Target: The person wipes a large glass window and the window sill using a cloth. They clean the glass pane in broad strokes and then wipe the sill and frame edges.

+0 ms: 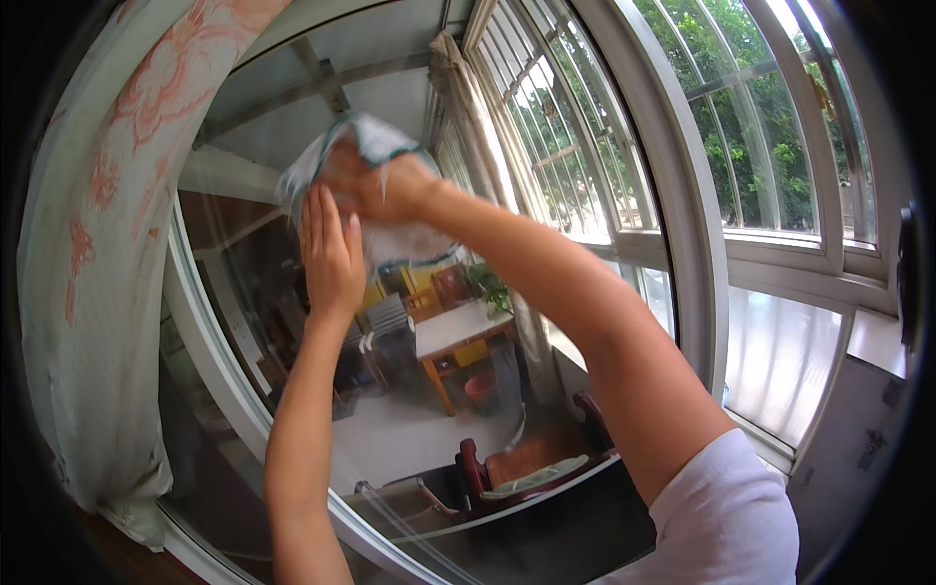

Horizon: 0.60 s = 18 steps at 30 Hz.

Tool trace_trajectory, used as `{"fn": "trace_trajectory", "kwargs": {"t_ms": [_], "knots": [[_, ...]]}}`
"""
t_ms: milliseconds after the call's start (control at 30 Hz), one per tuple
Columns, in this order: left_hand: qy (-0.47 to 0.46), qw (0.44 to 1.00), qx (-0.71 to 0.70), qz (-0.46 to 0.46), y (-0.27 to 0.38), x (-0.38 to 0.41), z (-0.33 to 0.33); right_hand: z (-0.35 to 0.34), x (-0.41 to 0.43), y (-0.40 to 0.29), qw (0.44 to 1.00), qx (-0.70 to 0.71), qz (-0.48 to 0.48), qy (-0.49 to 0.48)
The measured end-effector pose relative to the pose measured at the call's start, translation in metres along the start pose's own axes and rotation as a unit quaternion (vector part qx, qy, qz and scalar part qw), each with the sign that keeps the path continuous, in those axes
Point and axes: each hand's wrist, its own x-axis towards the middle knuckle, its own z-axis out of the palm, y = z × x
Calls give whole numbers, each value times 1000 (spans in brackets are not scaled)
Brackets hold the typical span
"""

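Before me stands a large glass pane (439, 431) in a pale metal frame. My right hand (384, 179), blurred, presses a white cloth with a green edge (417, 241) against the upper part of the glass. The cloth bunches above and below the hand, and its folds partly cover the fingers. Just left of it, my left hand (333, 252) is raised upright, its fingers extended close together and its thumb slightly apart. Its fingertips overlap the cloth's left part; whether they press on cloth or glass is hard to see.
A floral curtain (110, 256) hangs on the left. Barred windows (746, 131) with trees outside line the right. Seen through the glass are a white-topped table (461, 325), a red bucket (480, 387), a potted plant (490, 287) and a wooden chair (523, 468).
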Motion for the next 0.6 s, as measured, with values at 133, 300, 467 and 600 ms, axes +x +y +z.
{"fn": "trace_trajectory", "kwargs": {"t_ms": [133,300,467,600], "knots": [[-106,981,139,78,28,78,37,-33,-25,73,981,-129,144,-18],[-154,972,151,94,116,88,103,-59,-117,105,953,-127,273,-21],[-208,943,134,224,182,34,129,-65,-235,77,924,-176,335,56],[-226,927,49,296,216,-27,135,-65,-324,20,895,-202,398,-8]]}}
